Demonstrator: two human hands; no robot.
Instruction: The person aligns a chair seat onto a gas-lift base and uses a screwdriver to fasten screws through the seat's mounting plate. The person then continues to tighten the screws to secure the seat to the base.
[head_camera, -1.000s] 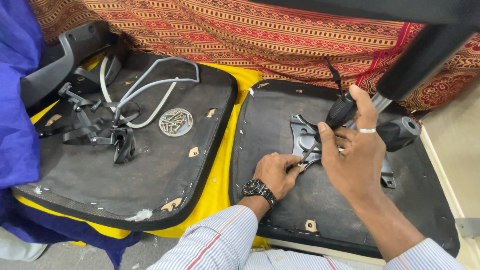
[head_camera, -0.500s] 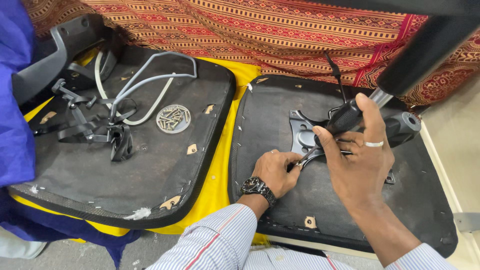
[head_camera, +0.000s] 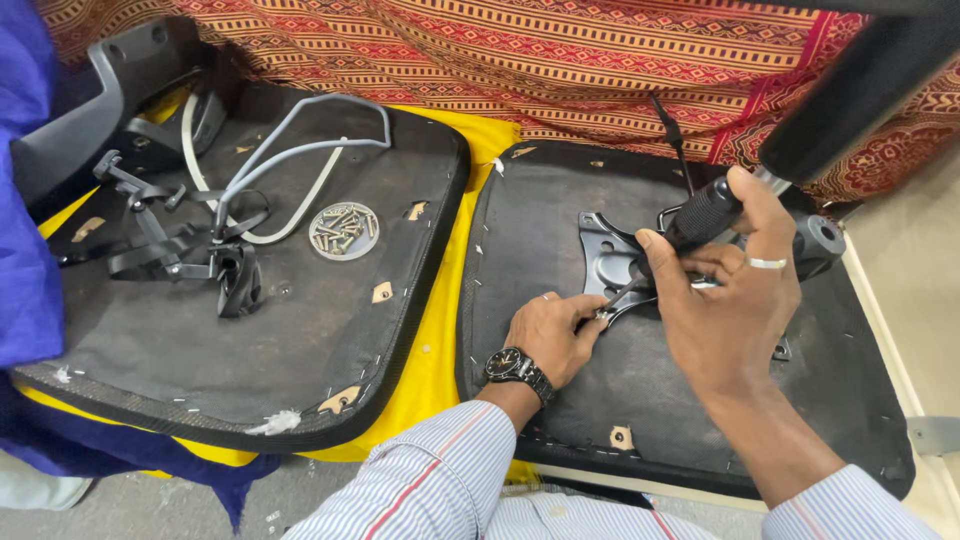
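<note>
An upturned black seat base (head_camera: 560, 230) lies on the right with a black metal mounting plate (head_camera: 605, 258) on it. My right hand (head_camera: 735, 300), wearing a ring, grips the black ribbed handle of a screwdriver (head_camera: 700, 215) whose tip points down-left at the plate's lower corner. My left hand (head_camera: 550, 335), with a wristwatch, pinches a small screw or the tool tip at that corner. A black cylindrical part (head_camera: 820, 240) sits just behind my right hand.
A second upturned seat base (head_camera: 300, 350) lies on the left, carrying a round tin of screws (head_camera: 344, 230), grey bent levers (head_camera: 300, 150) and black metal brackets (head_camera: 170, 250). Yellow cloth (head_camera: 440, 330) shows between the bases. Red patterned fabric (head_camera: 480, 60) lies behind; a black tube (head_camera: 860, 90) crosses the top right.
My right hand has shifted slightly up and right on the screwdriver handle. The left hand stays at the plate's corner.
</note>
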